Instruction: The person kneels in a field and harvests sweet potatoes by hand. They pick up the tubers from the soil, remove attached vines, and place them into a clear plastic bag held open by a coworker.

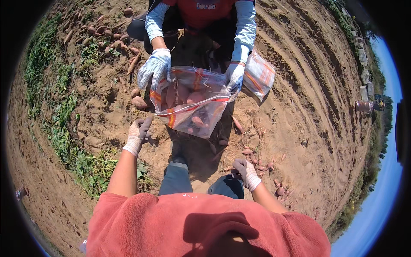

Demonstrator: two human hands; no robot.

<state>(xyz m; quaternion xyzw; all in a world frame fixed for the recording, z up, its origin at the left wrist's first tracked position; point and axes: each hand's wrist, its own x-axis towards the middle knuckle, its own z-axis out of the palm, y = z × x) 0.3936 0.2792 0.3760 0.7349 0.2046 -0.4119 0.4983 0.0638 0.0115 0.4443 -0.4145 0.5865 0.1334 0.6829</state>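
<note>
A clear plastic bag with orange stripes (pixel 192 110) holds several sweet potatoes (pixel 183 93), its mouth spread between a co-worker's gloved hands. My left hand (pixel 138 133), in a grey-palmed work glove, is just off the bag's near left corner, fingers apart, with nothing seen in it. Lower right, my right hand (pixel 245 173), gloved the same way, hangs by my knee above small sweet potatoes (pixel 257 160); its fingers are partly curled, and whether they hold anything is unclear. Two sweet potatoes (pixel 139 102) lie on the soil left of the bag.
The co-worker (pixel 202 16) crouches opposite me, with a second striped bag (pixel 259 75) at one side. A heap of sweet potatoes (pixel 109 35) lies at the upper left. Green vines (pixel 64 112) run down the left. Furrowed soil and pale crates (pixel 363 74) are at the right.
</note>
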